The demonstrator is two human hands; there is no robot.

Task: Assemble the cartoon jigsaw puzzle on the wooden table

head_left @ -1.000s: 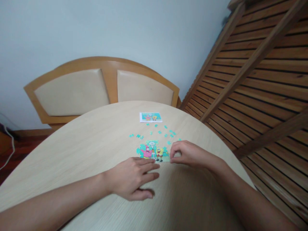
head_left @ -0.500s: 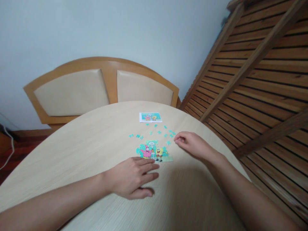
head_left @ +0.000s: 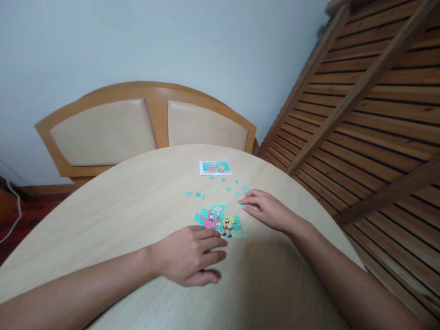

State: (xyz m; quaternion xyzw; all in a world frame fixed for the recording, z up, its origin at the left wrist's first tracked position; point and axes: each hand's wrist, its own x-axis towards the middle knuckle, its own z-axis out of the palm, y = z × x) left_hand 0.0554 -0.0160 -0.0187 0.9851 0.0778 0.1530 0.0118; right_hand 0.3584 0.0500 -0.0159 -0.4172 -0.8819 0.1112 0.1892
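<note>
A partly joined jigsaw puzzle (head_left: 228,223) lies on the round table, showing a pink starfish, a pale figure and a yellow square cartoon character on turquoise. My left hand (head_left: 195,253) rests palm down with fingers spread, its upper fingers covering the puzzle's lower left edge. Just beyond the puzzle's upper right side is my right hand (head_left: 263,207), thumb and index finger apart at a small turquoise puzzle piece (head_left: 241,205). The fingertips partly hide that piece. Several loose puzzle pieces (head_left: 228,189) are scattered behind the puzzle, some close to my right fingers.
A printed reference picture (head_left: 216,168) lies toward the far side of the pale wooden table (head_left: 113,224). Behind the table stands a padded wooden backrest (head_left: 160,114) against the wall. Slatted wooden panels (head_left: 364,110) lean at the right.
My right hand has moved slightly left, and its pinched fingers have opened over a loose piece. The joined puzzle sits a little nearer to me. My left hand has barely moved.
</note>
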